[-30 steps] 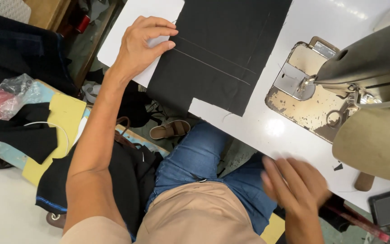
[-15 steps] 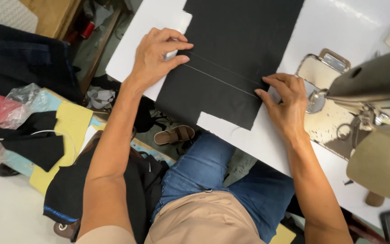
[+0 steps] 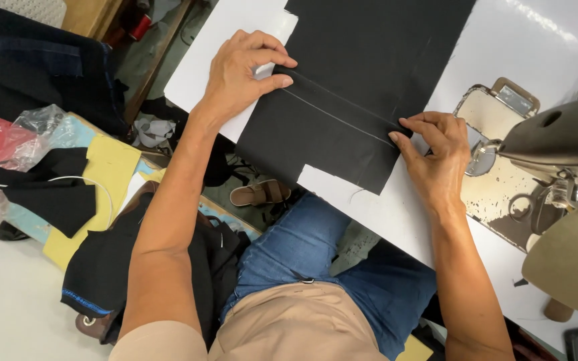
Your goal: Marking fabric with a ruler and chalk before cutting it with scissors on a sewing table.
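Both hands pinch a fold in the black fabric (image 3: 362, 87) between them on the white desk (image 3: 396, 214), left hand (image 3: 242, 77) and right hand (image 3: 436, 157) at opposite ends, seemingly keeping the crease straight.

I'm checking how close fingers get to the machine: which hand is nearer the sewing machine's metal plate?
Right. The right hand pinches the black fabric just beside the metal plate; the left hand holds the fold's far end.

There are two hands, the left hand (image 3: 245, 77) and right hand (image 3: 436, 157), one black cloth (image 3: 362, 80), one sewing machine (image 3: 563, 144), one white table (image 3: 396, 214), and one sandal (image 3: 259, 193).
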